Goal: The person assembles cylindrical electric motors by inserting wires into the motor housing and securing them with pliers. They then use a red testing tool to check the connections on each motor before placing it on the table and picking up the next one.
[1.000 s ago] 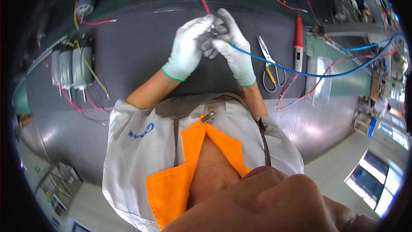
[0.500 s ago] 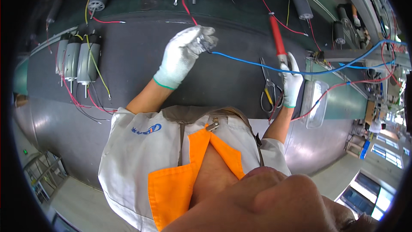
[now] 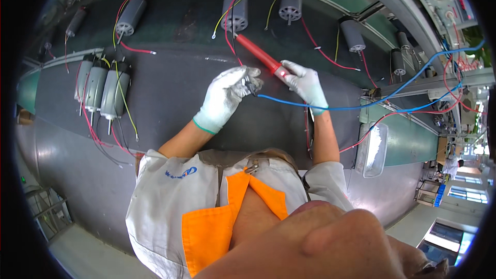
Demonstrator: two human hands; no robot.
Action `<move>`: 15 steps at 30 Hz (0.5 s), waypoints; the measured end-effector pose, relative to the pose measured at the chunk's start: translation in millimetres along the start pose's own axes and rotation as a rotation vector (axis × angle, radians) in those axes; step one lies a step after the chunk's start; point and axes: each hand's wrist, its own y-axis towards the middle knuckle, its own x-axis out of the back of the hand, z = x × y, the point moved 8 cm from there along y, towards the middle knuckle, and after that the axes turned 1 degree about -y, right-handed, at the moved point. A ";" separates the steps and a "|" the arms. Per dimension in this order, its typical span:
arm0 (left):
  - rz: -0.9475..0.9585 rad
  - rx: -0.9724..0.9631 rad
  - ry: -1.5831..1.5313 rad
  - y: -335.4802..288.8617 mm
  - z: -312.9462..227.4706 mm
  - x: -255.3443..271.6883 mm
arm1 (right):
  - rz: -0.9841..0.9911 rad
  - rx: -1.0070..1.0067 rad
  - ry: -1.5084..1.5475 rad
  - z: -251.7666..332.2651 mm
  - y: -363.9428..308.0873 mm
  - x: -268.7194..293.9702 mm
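Observation:
My right hand point(image 3: 306, 85), in a white glove, is closed round the handle of a red test probe point(image 3: 258, 56) with a small light glowing on it. The probe points up and left, its tip at the shaft end of a grey motor point(image 3: 235, 11); whether it touches cannot be told. My gloved left hand point(image 3: 227, 95) pinches the dark end of a blue lead point(image 3: 315, 107). The motor's red wire point(image 3: 231, 46) and a black one run down to those fingers, which hide their ends.
Several more motors lie along the far side, such as one at right point(image 3: 352, 34). A cluster of grey-green motors point(image 3: 114, 93) with loose wires sits at left. A clear plastic tray point(image 3: 372, 150) stands at right, below a metal frame point(image 3: 429, 80). The blue lead stretches across to the right.
My right hand has swung the probe up and left to the middle motor, and a light on it now glows. My left hand has shifted slightly down, still holding the lead.

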 end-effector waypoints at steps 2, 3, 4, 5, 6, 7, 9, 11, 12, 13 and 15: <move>-0.041 0.023 -0.004 -1.6 2.5 1.1 | -0.030 -0.002 -0.076 12.2 -14.7 6.6; -0.040 0.029 -0.014 -1.8 2.9 3.1 | -0.125 0.054 0.010 9.8 -29.2 19.4; -0.043 0.033 -0.003 -2.4 2.9 5.9 | -0.203 -0.012 -0.013 6.1 -49.9 38.1; -0.048 0.039 0.007 -3.6 3.8 8.7 | -0.322 0.269 -0.441 33.8 -75.8 55.4; -0.050 0.051 0.011 -2.6 6.4 9.1 | -0.440 -0.014 -0.084 -9.4 -98.7 81.0; -0.082 0.076 0.017 -3.9 7.6 13.3 | -0.490 -0.249 -0.173 -21.2 -124.3 95.2; -0.125 0.148 0.017 -3.3 15.3 15.8 | -0.582 -0.149 -0.682 -41.9 -170.3 124.5; -0.077 0.177 0.030 1.4 23.5 15.8 | -0.521 -0.299 -1.161 -62.8 -194.1 132.8; -0.057 0.196 0.036 4.2 29.6 15.3 | -0.531 -0.234 -0.880 -48.2 -190.5 124.4; -0.044 0.218 0.066 6.9 34.6 15.2 | -0.532 -0.168 -0.601 -32.5 -188.2 111.3; -0.025 0.253 0.115 9.1 43.7 8.9 | -0.391 -0.146 0.156 12.4 -170.9 66.4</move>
